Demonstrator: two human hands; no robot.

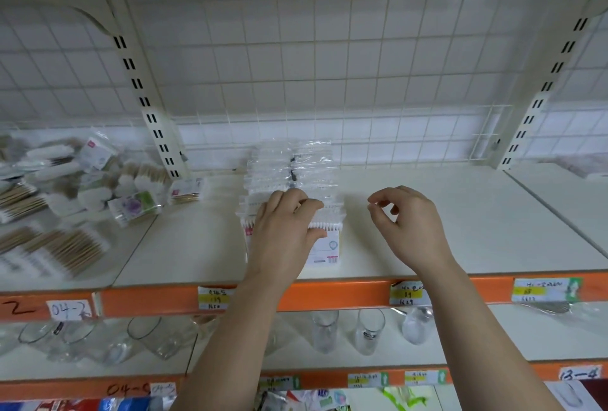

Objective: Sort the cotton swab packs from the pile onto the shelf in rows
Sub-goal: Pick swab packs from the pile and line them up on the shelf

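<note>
I am settling the near pack at the front of the row of cotton swab packs, which is running from near to far down the middle of the shelf. My left hand is lying over that pack, its fingers curling over the top edge where the white swab heads are showing and its thumb pressing on the printed face, so the pack is being clamped between them. To do this well, I judge, I should be easing the pack straight back until it is touching the one behind, lining its sides up with the row rather than squeezing hard, since the thin plastic looks likely to buckle and the packs behind to slump. My right hand is hovering just right of the row, apart from it, its fingers loosely bent with thumb and forefinger close together and holding nothing. It looks well placed for steadying the row's right side. Both forearms are reaching up over the orange shelf edge. The pile of unsorted packs is lying on the shelf at the left, well apart from my hands.
</note>
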